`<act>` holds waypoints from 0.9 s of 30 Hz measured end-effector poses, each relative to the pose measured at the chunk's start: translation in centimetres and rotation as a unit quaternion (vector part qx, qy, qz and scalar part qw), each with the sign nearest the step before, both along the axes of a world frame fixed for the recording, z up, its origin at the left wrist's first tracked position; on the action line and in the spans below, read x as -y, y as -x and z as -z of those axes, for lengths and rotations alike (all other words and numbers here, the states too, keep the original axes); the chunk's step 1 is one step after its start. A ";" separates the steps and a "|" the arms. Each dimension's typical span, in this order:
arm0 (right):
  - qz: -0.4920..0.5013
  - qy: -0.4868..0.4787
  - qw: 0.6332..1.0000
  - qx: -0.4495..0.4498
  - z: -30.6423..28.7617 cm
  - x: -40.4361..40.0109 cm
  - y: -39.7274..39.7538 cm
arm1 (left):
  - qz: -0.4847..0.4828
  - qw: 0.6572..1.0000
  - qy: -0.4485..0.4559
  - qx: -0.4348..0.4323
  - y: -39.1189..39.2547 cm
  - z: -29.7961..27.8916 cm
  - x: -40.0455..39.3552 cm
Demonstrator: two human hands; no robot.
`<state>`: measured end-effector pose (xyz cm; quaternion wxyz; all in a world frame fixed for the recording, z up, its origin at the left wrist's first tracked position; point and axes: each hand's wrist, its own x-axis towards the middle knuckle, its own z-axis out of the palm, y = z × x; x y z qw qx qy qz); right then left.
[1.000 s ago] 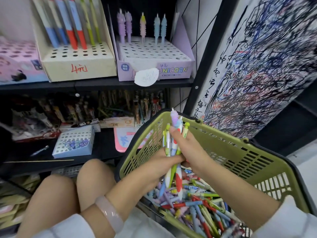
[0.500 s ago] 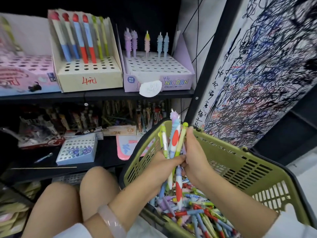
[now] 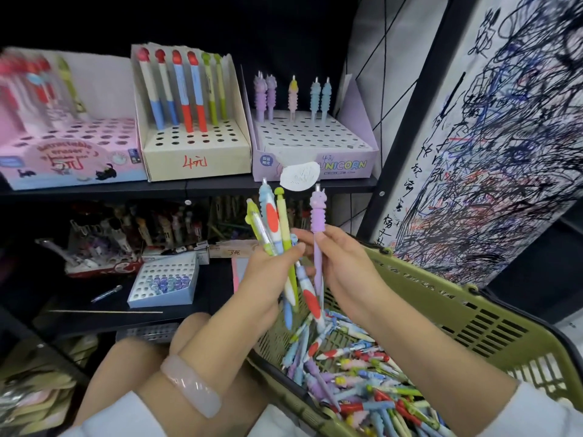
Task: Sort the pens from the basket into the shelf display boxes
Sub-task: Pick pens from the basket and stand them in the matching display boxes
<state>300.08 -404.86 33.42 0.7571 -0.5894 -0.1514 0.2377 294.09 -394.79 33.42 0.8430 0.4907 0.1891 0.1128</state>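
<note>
Now the right hand pinches one ribbed lilac pen upright, cap up, drawn apart from the bundle of smooth plastic pens that the left hand grips, above the green slotted basket, below the lilac holed box.

Even, fairly bright indoor light on upper shelf boxes and both forearms; no hard shadows. Lower shelf dim, its contents murky. Space above boxes black. Pink display box at far left smeared by motion blur, its pens streaked. Unicorn box and purple pen reasonably sharp. Wide-angle bowing: shelf post and scribbled board lean at right edge. Soft sheen on bracelet.
</note>
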 end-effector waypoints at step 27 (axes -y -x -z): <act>0.095 0.052 0.942 0.317 -15.7 -10.5 -13.2 | -0.028 0.984 -0.173 0.039 -5.7 -9.7 -12.2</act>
